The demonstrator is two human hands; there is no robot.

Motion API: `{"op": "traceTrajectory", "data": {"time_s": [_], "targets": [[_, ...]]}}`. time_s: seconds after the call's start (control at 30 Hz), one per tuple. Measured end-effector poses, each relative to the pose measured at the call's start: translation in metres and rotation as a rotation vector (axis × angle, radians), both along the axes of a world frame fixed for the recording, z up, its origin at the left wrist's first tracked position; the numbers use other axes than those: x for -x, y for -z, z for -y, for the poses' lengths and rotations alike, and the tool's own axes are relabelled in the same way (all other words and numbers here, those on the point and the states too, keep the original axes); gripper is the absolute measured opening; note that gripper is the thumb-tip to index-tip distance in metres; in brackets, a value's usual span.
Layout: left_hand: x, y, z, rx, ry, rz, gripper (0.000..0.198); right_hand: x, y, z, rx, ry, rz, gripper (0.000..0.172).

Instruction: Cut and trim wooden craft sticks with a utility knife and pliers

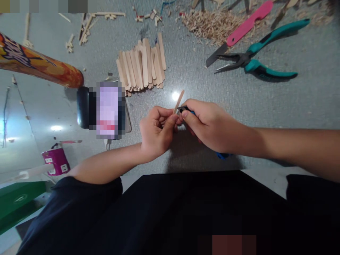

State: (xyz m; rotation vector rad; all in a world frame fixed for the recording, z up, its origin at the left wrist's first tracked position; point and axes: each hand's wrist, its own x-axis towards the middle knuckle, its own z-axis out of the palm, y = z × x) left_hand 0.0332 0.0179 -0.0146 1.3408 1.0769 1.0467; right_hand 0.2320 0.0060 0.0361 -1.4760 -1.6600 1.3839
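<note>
My left hand pinches the lower end of a thin wooden stick, which tilts up to the right. Wrapped in my right hand is a small tool with a dark metal head and some blue on its handle; its tip touches or nearly touches the stick beside my left fingertips. Most of the tool is hidden by my fingers. Beyond my hands, a row of wooden sticks lies side by side on the grey table.
Teal-handled pliers and a pink-handled blade lie at upper right, by a heap of wood chips. Leftward are an orange canister, a phone, a black case and a purple power socket.
</note>
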Motion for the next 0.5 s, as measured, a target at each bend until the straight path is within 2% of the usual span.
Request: {"op": "traceTrajectory", "data": {"time_s": [0.2, 0.5], "targets": [[0.001, -0.005, -0.001, -0.013, 0.04, 0.025, 0.039, 0.004, -0.001, 0.001, 0.057, -0.003, 0.011, 0.039], [0.002, -0.013, -0.003, 0.137, 0.045, 0.03, 0.049, 0.001, 0.005, -0.005, 0.028, -0.017, -0.036, 0.036]]}}
